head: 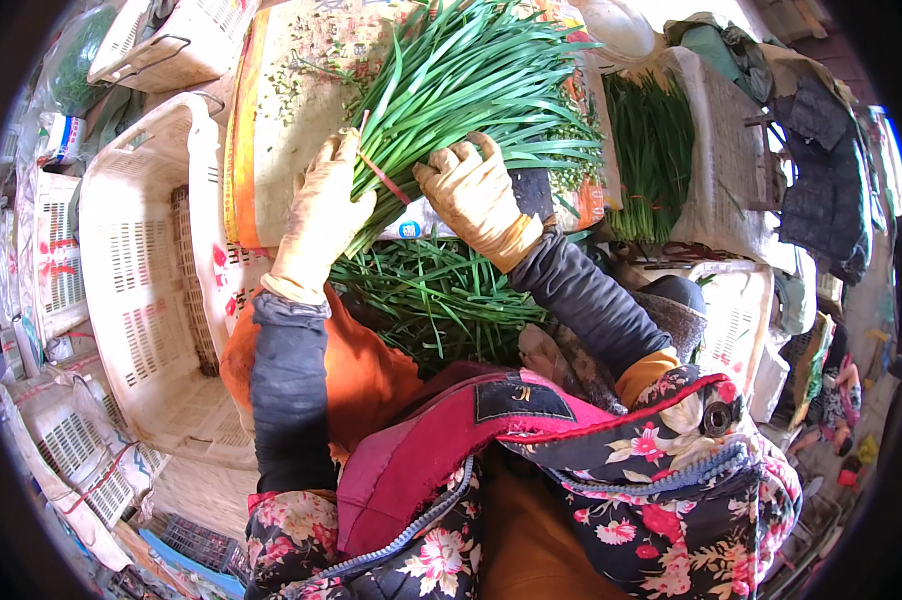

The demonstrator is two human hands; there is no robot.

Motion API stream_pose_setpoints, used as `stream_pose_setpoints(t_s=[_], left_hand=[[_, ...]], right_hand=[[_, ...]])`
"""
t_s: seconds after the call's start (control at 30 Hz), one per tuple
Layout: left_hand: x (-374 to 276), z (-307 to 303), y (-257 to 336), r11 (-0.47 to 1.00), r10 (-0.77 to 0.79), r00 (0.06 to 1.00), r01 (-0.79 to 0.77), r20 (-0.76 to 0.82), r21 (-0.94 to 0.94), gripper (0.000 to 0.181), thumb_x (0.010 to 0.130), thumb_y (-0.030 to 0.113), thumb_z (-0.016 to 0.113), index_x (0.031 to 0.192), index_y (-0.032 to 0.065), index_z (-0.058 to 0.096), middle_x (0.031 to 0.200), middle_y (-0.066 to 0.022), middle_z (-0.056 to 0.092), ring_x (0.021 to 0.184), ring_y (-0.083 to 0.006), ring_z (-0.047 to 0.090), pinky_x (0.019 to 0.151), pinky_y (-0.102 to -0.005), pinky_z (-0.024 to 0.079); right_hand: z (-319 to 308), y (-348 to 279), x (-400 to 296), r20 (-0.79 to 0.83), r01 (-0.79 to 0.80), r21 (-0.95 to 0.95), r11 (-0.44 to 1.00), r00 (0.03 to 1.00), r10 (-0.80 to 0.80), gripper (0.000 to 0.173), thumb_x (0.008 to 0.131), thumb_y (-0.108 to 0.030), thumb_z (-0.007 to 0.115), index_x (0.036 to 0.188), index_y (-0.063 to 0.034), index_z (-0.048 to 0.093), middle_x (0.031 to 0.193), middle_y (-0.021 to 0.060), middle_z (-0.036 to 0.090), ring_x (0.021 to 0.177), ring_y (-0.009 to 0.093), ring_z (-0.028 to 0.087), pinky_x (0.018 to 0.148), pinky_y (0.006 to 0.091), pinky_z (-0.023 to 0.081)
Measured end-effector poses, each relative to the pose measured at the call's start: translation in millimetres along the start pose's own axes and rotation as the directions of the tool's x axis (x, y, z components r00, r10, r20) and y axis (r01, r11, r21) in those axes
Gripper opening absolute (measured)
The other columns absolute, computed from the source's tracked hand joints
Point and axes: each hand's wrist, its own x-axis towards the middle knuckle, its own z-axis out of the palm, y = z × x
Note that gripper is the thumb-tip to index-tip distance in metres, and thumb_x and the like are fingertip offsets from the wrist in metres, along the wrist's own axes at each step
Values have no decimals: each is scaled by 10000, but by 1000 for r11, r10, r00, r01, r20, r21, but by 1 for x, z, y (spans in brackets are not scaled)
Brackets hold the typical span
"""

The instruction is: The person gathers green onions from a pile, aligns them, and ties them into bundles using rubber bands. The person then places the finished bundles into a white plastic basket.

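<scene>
A large bunch of long, flat green leaves, seemingly garlic chives (473, 97), lies across a work surface covered with a printed woven sack (308, 150). A red band (382, 178) runs round its stem end. My left hand (325, 202), in a pale yellow glove, grips the stems from the left, thumb across them. Just right of the band, my right hand (475, 191), gloved alike, rests with curled fingers against the bunch; what its fingertips hold is hidden. Below both hands, loose green leaves (451, 292) lie in a heap near my lap.
An open white plastic crate (140, 300) stands at the left, with another crate (173, 45) above it. Banded green bunches (648, 150) stand to the right of the work surface, beside a pale crate or box wall (721, 142). A white crate (736, 322) sits lower right.
</scene>
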Motion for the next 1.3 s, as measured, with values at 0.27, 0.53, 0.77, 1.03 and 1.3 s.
stream_pose_setpoints(t_s=[0.27, 0.53, 0.77, 1.03, 1.3], left_hand=[[5, 37, 5, 996, -12, 979, 30, -204, 83, 756, 834, 212, 726, 1469, 57, 347, 1413, -235, 451, 1301, -352, 464, 1090, -518, 353], [5, 58, 9, 990, -115, 930, 136, -349, 36, 653, 862, 223, 692, 1441, 90, 421, 1433, -185, 474, 1334, -337, 440, 1121, -549, 298], [3, 58, 12, 992, -124, 923, 117, -364, -42, 615, 880, 215, 662, 1439, 95, 434, 1436, -175, 474, 1336, -333, 439, 1133, -540, 283], [4, 61, 8, 992, -119, 921, 122, -370, -14, 609, 890, 237, 652, 1443, 105, 435, 1435, -168, 476, 1325, -334, 448, 1126, -530, 300], [3, 60, 10, 993, -113, 914, 113, -390, -24, 565, 900, 246, 651, 1415, 88, 480, 1407, -188, 500, 1303, -351, 467, 1102, -495, 338]], right_hand=[[-1, -2, -8, 9, 15, -66, 998, 1000, -14, 188, 762, -154, 553, 919, -101, 642, 805, 31, 520, 813, 225, 557, 907, 481, 444], [-9, -5, -2, 133, -23, -41, 999, 991, 28, 296, 792, -169, 585, 1068, -175, 692, 886, 16, 543, 871, 223, 537, 913, 429, 443], [-3, -7, -1, 71, 24, -51, 998, 997, -21, 373, 804, -207, 585, 1171, -196, 650, 886, 5, 536, 900, 219, 538, 894, 417, 451], [-10, -9, -4, 169, -98, 6, 995, 981, 96, 441, 804, -173, 566, 1241, -166, 622, 1006, 43, 580, 905, 232, 563, 837, 403, 448], [-1, 17, 2, 146, -187, -64, 980, 970, 195, 450, 832, -141, 532, 1278, -168, 583, 988, 66, 559, 879, 242, 571, 795, 420, 450]])
